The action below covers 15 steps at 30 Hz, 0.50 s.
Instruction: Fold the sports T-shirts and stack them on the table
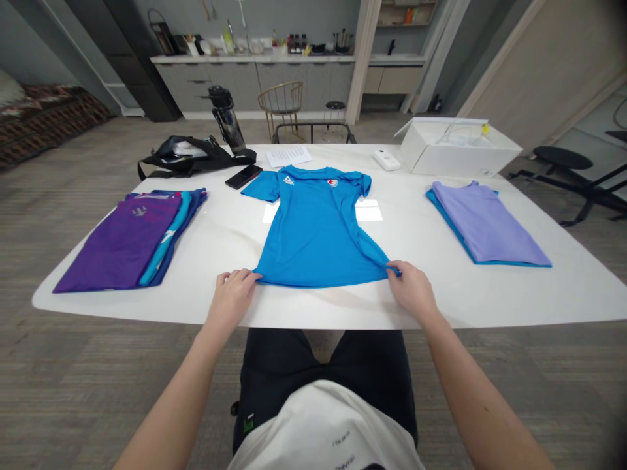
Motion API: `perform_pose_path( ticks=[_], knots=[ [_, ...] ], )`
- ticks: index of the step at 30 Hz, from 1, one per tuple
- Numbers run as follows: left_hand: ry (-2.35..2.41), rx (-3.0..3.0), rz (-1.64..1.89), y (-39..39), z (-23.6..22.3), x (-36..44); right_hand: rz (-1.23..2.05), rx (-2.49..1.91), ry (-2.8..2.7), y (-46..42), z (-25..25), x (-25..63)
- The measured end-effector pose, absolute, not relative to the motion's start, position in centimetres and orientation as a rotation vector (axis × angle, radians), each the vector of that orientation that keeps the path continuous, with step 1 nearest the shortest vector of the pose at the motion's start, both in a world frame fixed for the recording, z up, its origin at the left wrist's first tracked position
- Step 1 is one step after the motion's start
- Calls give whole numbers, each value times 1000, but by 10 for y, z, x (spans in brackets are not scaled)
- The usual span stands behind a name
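A blue T-shirt [318,228] lies spread on the white table, collar away from me and bottom hem toward me. My left hand [236,292] pinches the hem's left corner. At the opposite corner, my right hand [410,287] grips the hem between thumb and fingers, with a bit of cloth bunched there. Small white and red emblems show on the chest, and the right side of the shirt is slightly creased. Off to the left lies a pile of folded shirts [122,238], purple on top. Folded shirts [490,219], lilac over blue, lie to the right.
On the table [323,310] beyond the shirt are a phone [243,176], a black bag [189,156], a dark bottle [228,121], a paper sheet [289,155], a white device [386,160] and an open white box [458,150]. Chairs and a kitchen counter stand behind.
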State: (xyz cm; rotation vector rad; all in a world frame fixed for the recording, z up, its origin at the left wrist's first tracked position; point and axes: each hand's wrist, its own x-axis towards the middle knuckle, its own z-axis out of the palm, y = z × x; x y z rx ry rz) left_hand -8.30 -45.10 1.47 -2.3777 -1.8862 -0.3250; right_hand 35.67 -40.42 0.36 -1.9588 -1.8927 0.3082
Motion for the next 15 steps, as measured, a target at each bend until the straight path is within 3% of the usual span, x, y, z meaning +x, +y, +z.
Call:
perform_pose_path(
  ticks=[5, 12, 15],
  knots=[
    [-1816, -2187, -654, -456, 31, -96, 527, -1834, -1376, -411, 11, 387],
    [-1776, -2310, -340, -479, 17, -105, 488, -2033, -1608, -440, -2, 406],
    [-1733, -2224, -499, -485, 17, -104, 536, -1935, -1544, -448, 4, 402]
  ],
)
